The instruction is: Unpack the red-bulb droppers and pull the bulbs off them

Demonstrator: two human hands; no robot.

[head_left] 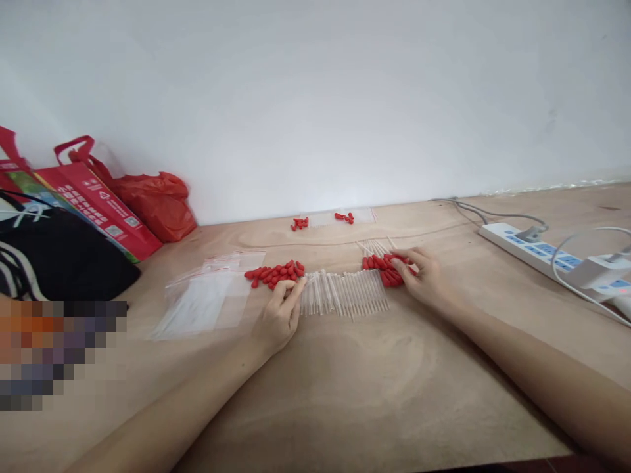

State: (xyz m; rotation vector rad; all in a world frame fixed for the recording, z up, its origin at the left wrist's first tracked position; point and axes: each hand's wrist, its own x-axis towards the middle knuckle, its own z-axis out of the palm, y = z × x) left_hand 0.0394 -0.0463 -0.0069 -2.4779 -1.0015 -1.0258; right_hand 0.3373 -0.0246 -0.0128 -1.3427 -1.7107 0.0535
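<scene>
Wooden worktop (pixel 345 394) fills the lower frame, white wall behind. Red bags (pixel 123 197) upper left, power strip (pixel 532 249) right edge. Clear zip bags (pixel 207 295) left of centre. Row of clear tubes (pixel 345 294) lies at centre, between both hands. Left hand (pixel 279 318) rests at the row's left end, fingers loosely curled, fingertips touching the tubes, gripping nothing visible. Right hand (pixel 419 276) sits on the right pile of red caps (pixel 387 269), fingers bent; can't tell if it holds one. Second cap pile (pixel 276 272) just above the left hand.
</scene>
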